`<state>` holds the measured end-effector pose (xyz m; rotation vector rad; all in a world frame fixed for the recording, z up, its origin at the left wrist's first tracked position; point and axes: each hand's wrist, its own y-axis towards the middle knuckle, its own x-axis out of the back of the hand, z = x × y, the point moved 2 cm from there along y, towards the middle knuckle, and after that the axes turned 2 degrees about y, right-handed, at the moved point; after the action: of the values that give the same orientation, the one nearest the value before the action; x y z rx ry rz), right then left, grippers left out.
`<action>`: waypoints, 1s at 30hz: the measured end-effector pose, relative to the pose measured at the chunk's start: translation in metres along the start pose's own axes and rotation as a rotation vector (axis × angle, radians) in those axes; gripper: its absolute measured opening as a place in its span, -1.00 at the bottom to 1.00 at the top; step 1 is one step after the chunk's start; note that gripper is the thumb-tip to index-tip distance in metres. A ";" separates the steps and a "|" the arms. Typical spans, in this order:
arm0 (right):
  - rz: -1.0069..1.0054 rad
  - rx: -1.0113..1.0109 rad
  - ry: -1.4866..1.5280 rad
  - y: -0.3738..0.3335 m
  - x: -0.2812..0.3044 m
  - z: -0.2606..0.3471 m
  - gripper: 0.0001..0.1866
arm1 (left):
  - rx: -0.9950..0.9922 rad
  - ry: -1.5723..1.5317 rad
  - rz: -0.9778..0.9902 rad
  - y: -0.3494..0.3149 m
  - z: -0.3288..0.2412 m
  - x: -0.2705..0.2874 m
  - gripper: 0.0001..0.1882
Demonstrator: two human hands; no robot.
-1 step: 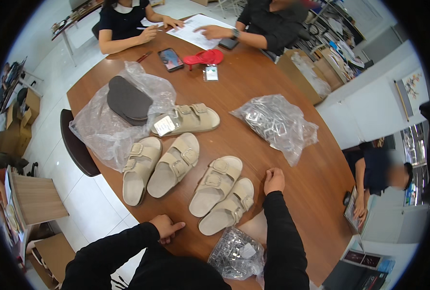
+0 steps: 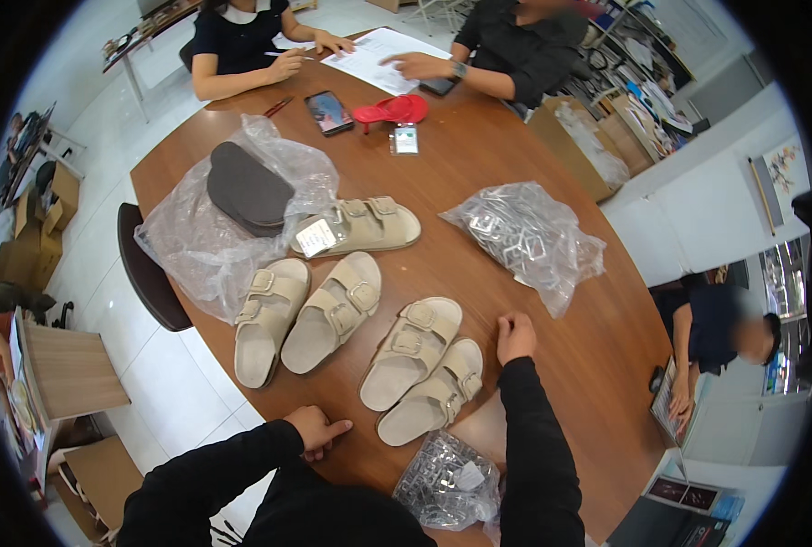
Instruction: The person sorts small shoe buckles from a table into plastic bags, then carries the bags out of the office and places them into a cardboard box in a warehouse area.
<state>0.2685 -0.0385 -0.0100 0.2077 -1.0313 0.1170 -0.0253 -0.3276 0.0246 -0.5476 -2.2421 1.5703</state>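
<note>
My left hand [image 2: 317, 431] rests at the table's near edge, one digit pointing right and the other fingers curled under, holding nothing visible. On the wood to the right, my right hand [image 2: 516, 337] lies loosely closed. Between them is a pair of beige two-strap buckle sandals, one sandal [image 2: 410, 354] partly beside the other sandal [image 2: 431, 392]. Further left stand another beige sandal [image 2: 272, 321] and its mate [image 2: 333, 312]. A single tagged sandal [image 2: 369, 224] lies beyond them. By my right forearm sits a clear bag of metal buckles [image 2: 447, 480].
A second bag of buckles [image 2: 529, 239] lies right of centre. Dark grey soles [image 2: 246, 191] rest on a plastic bag [image 2: 182, 242] at left. Red thong sandals [image 2: 392, 110] and a phone [image 2: 329, 113] are further off. Two people sit over papers [image 2: 383, 59]; another works at a laptop [image 2: 668, 401].
The whole scene has shifted very slightly right and down in the picture. Both my hands keep the same pose, and the sandals stay where they were on the table.
</note>
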 end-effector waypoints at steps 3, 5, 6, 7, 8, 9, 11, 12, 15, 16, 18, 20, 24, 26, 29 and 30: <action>0.241 0.134 0.185 0.038 -0.026 0.059 -0.88 | 0.000 -0.009 0.013 -0.002 -0.001 0.002 -0.24; 0.315 0.315 0.221 0.058 -0.050 0.105 -0.89 | 0.032 -0.003 0.036 -0.003 -0.002 0.004 -0.26; 0.301 0.447 0.242 0.070 -0.062 0.127 -0.89 | -0.003 -0.014 0.001 -0.002 -0.004 0.008 -0.25; 0.309 0.463 0.184 0.072 -0.071 0.141 -0.89 | -0.007 -0.016 -0.002 -0.003 -0.004 0.008 -0.25; 0.301 0.497 0.137 0.075 -0.079 0.153 -0.89 | -0.005 -0.019 0.002 -0.003 -0.004 0.009 -0.24; 0.327 0.507 0.068 0.078 -0.086 0.161 -0.89 | -0.015 -0.003 -0.007 -0.003 -0.004 0.010 -0.24; 0.316 0.459 0.056 0.078 -0.095 0.166 -0.90 | -0.016 0.027 -0.001 -0.002 -0.003 0.011 -0.23; 0.312 0.422 0.041 0.076 -0.098 0.166 -0.90 | -0.024 0.023 -0.014 -0.002 -0.002 0.011 -0.22; 0.333 0.426 -0.099 0.070 -0.102 0.162 -0.89 | -0.028 0.034 0.002 0.000 0.001 0.011 -0.22; 0.304 0.433 -0.151 0.071 -0.102 0.161 -0.88 | -0.031 0.036 0.008 0.001 0.001 0.011 -0.23; 0.321 0.416 -0.246 0.073 -0.098 0.160 -0.86 | -0.040 0.033 0.010 0.002 0.002 0.010 -0.23; 0.340 0.386 -0.439 0.077 -0.090 0.160 -0.85 | -0.040 0.031 0.013 0.001 0.003 0.009 -0.24; 0.256 0.140 0.038 0.078 -0.037 0.138 -0.87 | -0.048 -0.029 0.017 0.001 0.005 0.006 -0.23; 0.153 0.164 0.299 0.061 0.001 0.119 -0.87 | -0.080 -0.024 -0.010 0.002 0.004 0.006 -0.22; -0.409 0.081 0.521 0.052 0.073 0.072 -0.89 | -0.072 0.003 0.009 0.004 0.003 0.005 -0.24; -0.534 -0.025 0.653 0.059 0.100 0.050 -0.89 | -0.042 0.007 0.008 0.005 0.003 0.005 -0.25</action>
<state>0.2657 0.0070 0.1076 0.3850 -0.3047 -0.2985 -0.0305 -0.3256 0.0196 -0.5734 -2.2749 1.5262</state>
